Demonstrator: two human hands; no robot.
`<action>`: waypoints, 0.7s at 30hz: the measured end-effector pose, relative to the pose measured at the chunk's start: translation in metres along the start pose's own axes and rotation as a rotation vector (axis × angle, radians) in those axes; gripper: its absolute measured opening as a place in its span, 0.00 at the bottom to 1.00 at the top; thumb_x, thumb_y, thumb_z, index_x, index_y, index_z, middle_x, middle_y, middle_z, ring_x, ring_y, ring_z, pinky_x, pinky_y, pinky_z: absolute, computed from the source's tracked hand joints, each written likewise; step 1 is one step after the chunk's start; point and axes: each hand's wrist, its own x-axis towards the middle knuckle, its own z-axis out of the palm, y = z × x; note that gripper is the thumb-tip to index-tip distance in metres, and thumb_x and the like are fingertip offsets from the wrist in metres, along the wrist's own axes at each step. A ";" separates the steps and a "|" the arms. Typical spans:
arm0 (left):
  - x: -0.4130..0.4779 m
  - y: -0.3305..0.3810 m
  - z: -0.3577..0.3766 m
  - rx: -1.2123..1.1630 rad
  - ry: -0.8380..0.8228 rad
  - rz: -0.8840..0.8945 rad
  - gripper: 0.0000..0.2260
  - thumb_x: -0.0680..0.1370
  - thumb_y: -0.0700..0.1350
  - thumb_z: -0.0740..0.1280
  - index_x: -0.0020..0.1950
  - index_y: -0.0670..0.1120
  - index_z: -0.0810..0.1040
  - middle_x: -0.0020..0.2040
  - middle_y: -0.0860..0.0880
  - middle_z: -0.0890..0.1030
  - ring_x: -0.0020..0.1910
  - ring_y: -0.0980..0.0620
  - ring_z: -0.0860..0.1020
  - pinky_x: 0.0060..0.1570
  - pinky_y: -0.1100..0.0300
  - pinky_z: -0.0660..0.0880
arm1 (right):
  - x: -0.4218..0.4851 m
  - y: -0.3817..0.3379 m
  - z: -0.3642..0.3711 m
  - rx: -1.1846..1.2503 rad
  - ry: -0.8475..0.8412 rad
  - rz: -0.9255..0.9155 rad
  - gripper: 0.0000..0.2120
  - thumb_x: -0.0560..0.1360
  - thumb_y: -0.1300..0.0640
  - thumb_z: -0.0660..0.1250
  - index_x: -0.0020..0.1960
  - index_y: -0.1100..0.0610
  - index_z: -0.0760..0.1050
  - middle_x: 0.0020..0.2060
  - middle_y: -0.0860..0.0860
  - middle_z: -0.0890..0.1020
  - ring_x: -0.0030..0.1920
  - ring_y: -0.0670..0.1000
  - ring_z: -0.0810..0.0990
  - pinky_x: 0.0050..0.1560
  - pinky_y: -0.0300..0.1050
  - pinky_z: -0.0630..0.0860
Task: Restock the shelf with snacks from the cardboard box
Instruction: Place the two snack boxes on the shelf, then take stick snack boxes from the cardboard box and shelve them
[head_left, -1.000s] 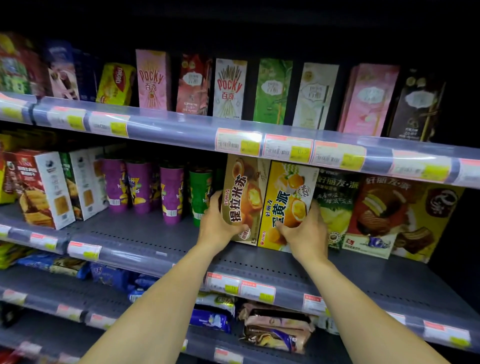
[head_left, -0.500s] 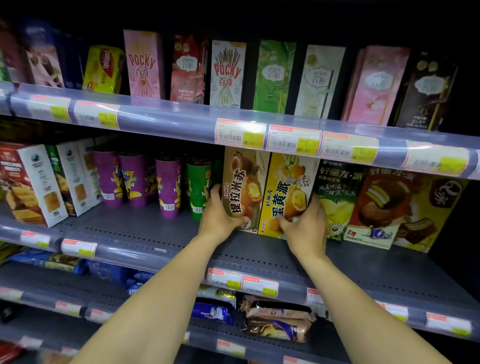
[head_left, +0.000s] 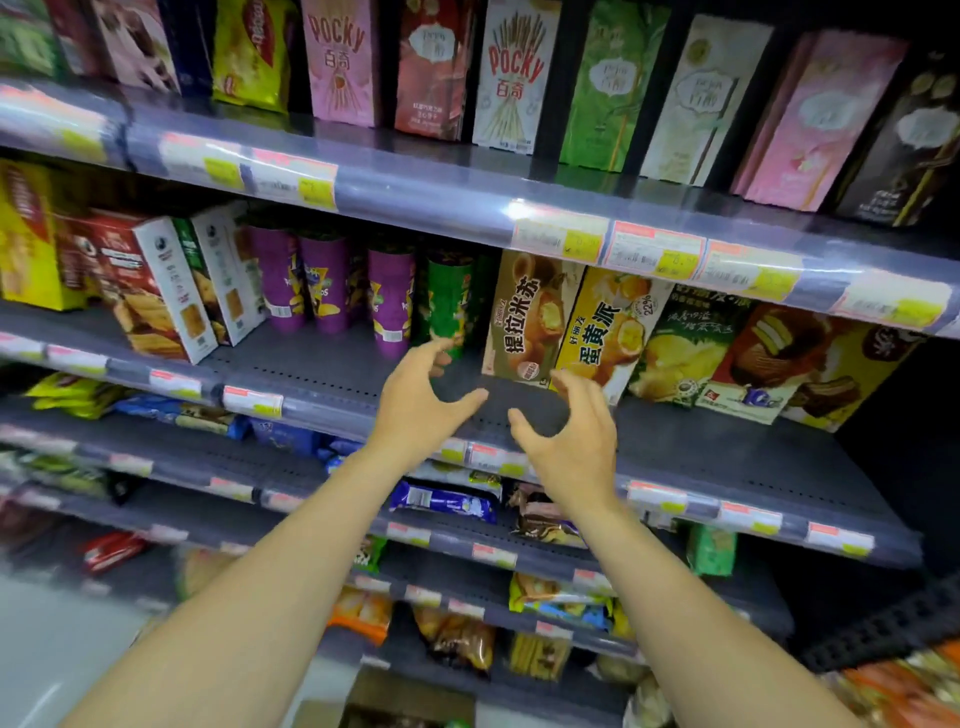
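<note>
Two snack boxes stand upright side by side on the middle shelf (head_left: 701, 457): a brown tiramisu cake box (head_left: 524, 317) and a yellow egg-pie box (head_left: 605, 332). My left hand (head_left: 421, 405) hovers in front of the shelf, fingers spread and curved, holding nothing, just left of and below the brown box. My right hand (head_left: 571, 436) is also empty with fingers apart, in front of the yellow box's lower edge. The corner of a cardboard box (head_left: 405, 696) shows at the bottom of the view, between my forearms.
Purple and green chip cans (head_left: 389, 301) stand left of the brown box, cracker boxes (head_left: 171, 291) further left. Green and brown pie boxes (head_left: 769, 358) lean to the right. Pocky boxes (head_left: 511, 78) fill the upper shelf. Lower shelves hold wrapped snack packs (head_left: 447, 501).
Both hands have let go of the two boxes and pulled back toward me, fingers now spread. The camera has tilted downward, showing more lower shelves.
</note>
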 end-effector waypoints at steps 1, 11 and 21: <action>-0.011 -0.005 -0.012 0.000 -0.017 -0.011 0.31 0.72 0.55 0.76 0.72 0.52 0.70 0.61 0.56 0.75 0.59 0.56 0.75 0.59 0.56 0.75 | -0.012 -0.008 0.005 0.012 -0.040 -0.005 0.28 0.73 0.46 0.75 0.69 0.52 0.73 0.63 0.47 0.76 0.63 0.46 0.75 0.61 0.40 0.73; -0.134 -0.139 -0.090 0.194 -0.051 -0.286 0.30 0.71 0.52 0.78 0.70 0.47 0.73 0.63 0.53 0.77 0.59 0.55 0.76 0.61 0.60 0.73 | -0.134 0.000 0.103 -0.011 -0.510 0.003 0.26 0.74 0.46 0.74 0.67 0.55 0.74 0.63 0.51 0.77 0.63 0.50 0.75 0.63 0.41 0.72; -0.259 -0.289 -0.037 0.326 -0.180 -0.698 0.29 0.73 0.52 0.74 0.72 0.47 0.71 0.69 0.48 0.74 0.68 0.48 0.73 0.67 0.53 0.70 | -0.246 0.118 0.212 -0.168 -0.898 0.044 0.28 0.73 0.44 0.75 0.68 0.56 0.75 0.63 0.53 0.78 0.64 0.55 0.77 0.64 0.52 0.74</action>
